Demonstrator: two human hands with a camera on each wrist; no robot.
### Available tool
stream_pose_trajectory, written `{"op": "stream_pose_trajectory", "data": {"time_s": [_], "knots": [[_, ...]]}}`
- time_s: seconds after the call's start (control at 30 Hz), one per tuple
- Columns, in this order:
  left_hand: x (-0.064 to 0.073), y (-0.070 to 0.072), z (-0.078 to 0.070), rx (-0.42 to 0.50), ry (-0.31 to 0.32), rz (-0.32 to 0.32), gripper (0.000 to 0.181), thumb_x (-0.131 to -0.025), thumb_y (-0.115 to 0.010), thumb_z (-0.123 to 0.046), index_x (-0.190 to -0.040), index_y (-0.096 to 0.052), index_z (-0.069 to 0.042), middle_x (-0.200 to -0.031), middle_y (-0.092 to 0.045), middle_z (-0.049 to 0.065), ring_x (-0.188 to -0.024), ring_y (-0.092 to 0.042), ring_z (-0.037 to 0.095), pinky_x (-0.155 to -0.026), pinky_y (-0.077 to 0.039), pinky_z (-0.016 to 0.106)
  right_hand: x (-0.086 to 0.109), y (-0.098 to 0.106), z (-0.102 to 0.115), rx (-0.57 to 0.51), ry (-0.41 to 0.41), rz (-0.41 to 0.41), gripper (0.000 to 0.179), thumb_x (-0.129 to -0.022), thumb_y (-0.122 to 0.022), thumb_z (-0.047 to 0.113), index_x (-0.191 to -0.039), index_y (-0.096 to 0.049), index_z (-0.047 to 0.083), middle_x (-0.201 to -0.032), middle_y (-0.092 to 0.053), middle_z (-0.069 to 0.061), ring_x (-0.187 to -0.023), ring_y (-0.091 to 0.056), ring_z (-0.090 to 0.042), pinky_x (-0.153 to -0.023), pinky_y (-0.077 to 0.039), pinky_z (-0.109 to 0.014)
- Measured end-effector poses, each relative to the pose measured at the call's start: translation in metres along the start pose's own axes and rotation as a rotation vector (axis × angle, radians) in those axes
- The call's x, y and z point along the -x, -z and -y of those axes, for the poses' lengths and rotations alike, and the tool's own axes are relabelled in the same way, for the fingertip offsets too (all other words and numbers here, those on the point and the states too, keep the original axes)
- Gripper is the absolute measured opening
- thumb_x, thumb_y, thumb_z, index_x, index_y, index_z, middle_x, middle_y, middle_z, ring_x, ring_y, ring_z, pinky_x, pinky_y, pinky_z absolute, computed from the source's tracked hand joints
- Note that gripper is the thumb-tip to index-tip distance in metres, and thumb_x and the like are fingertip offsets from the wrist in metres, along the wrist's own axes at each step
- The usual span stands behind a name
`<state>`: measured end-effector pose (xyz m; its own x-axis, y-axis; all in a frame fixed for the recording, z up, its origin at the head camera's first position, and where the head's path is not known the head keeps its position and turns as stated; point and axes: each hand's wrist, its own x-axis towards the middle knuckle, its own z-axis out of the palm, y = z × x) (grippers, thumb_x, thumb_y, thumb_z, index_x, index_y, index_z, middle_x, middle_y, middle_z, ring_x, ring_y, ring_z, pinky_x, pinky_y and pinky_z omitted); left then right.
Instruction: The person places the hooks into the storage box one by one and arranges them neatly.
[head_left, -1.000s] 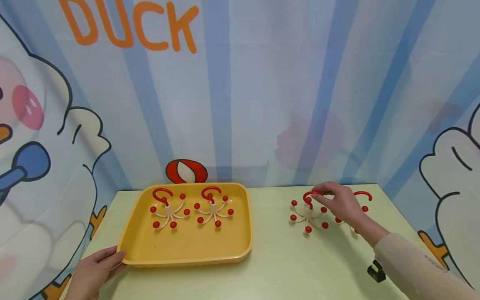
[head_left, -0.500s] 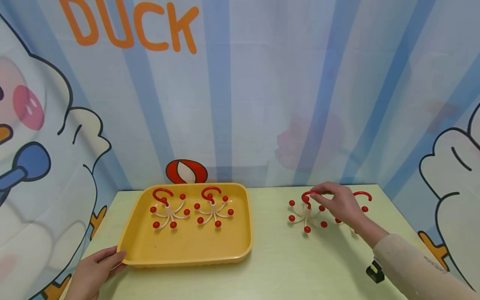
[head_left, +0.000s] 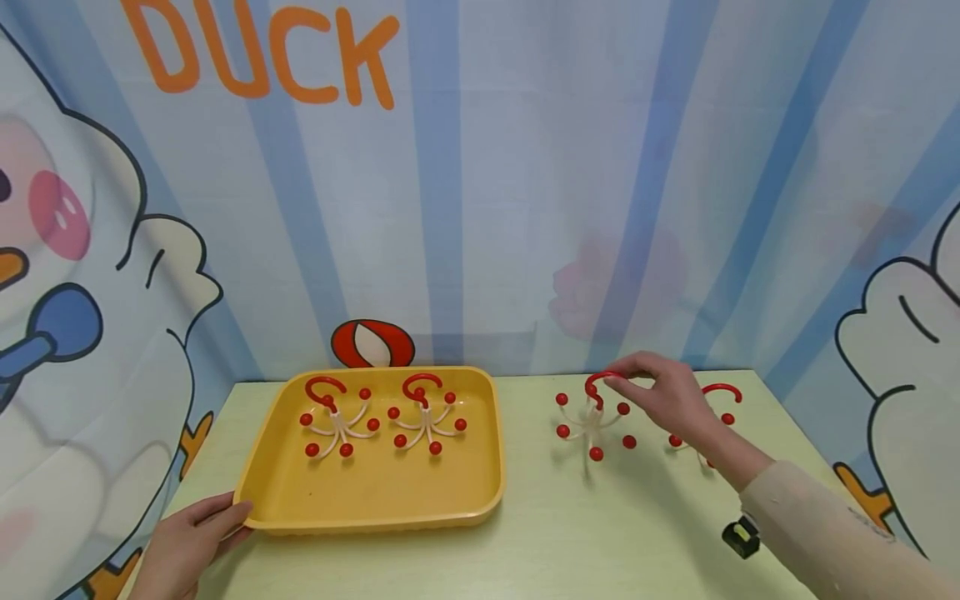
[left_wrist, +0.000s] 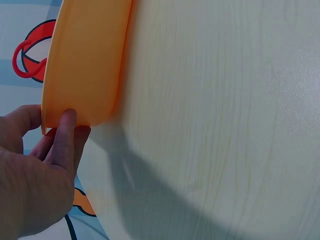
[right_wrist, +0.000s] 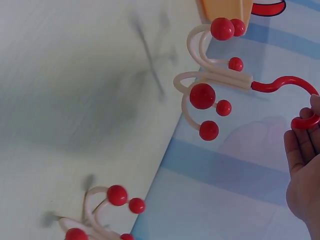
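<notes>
My right hand (head_left: 667, 396) pinches the red hook of a hook hanger (right_wrist: 227, 77) whose curved white arms end in red balls. It hangs upright above the table, its shadow apart from it. My left hand (head_left: 183, 542) grips the near left corner of a yellow tray (head_left: 375, 496), thumb at the rim and fingers against the outer wall, as the left wrist view shows. Inside the tray, toward its back, stand two like hangers, a left one (head_left: 337, 421) and a right one (head_left: 425, 415). Another hanger (head_left: 723, 387) stands on the table, partly hidden behind my right wrist.
The pale wood-grain table (head_left: 540, 533) ends at the back against a blue striped cloth (head_left: 495, 208) with cartoon ducks. Below my right sleeve (head_left: 825, 525) shows a small black device (head_left: 741, 537).
My right hand has moved left and slightly up with the hanger, away from the one standing on the table. My left hand and the tray have stayed in place.
</notes>
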<state>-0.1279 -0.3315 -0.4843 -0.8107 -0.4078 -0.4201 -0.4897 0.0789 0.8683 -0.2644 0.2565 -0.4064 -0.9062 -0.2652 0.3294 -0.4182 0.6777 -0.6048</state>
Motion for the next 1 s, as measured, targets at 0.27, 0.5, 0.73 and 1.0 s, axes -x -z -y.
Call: {"op": "stream_pose_trajectory", "data": {"time_s": [0.27, 0.5, 0.73, 1.0], "knots": [[0.001, 0.002, -0.001, 0.029, -0.006, 0.029, 0.059, -0.103, -0.071, -0.002, -0.149, -0.044, 0.022, -0.124, -0.065, 0.035, -0.078, -0.076, 0.013, -0.081, -0.070, 0.039, -0.009, -0.004, 0.029, -0.081, 0.010, 0.015, 0.015, -0.100, -0.080, 0.019, -0.112, -0.080, 0.011, -0.108, -0.078, -0.003, -0.108, -0.073, -0.027, -0.090, -0.065, -0.040], [0.000, 0.003, 0.000, 0.033, -0.021, 0.049, 0.059, -0.103, -0.071, -0.002, -0.149, -0.043, 0.023, -0.126, -0.064, 0.037, -0.079, -0.077, 0.013, -0.081, -0.070, 0.039, -0.018, -0.018, 0.056, -0.153, 0.083, 0.012, 0.012, -0.097, -0.082, 0.013, -0.108, -0.081, 0.010, -0.105, -0.079, -0.002, -0.103, -0.075, -0.025, -0.087, -0.066, -0.033], [-0.001, 0.005, 0.001, 0.041, -0.020, 0.058, 0.060, -0.103, -0.071, -0.003, -0.149, -0.043, 0.022, -0.120, -0.068, 0.030, -0.079, -0.077, 0.013, -0.081, -0.070, 0.039, -0.027, -0.033, 0.086, -0.238, 0.149, 0.037, 0.010, -0.097, -0.081, 0.013, -0.107, -0.081, 0.009, -0.104, -0.078, -0.003, -0.101, -0.074, -0.024, -0.088, -0.066, -0.027], [-0.001, 0.004, 0.001, 0.052, -0.029, 0.054, 0.059, -0.102, -0.071, -0.002, -0.148, -0.043, 0.023, -0.122, -0.067, 0.033, -0.079, -0.076, 0.013, -0.081, -0.070, 0.039, -0.033, -0.052, 0.124, -0.338, 0.145, 0.096, 0.011, -0.097, -0.082, 0.015, -0.107, -0.081, 0.009, -0.104, -0.078, -0.002, -0.100, -0.074, -0.021, -0.091, -0.065, -0.036]]}}
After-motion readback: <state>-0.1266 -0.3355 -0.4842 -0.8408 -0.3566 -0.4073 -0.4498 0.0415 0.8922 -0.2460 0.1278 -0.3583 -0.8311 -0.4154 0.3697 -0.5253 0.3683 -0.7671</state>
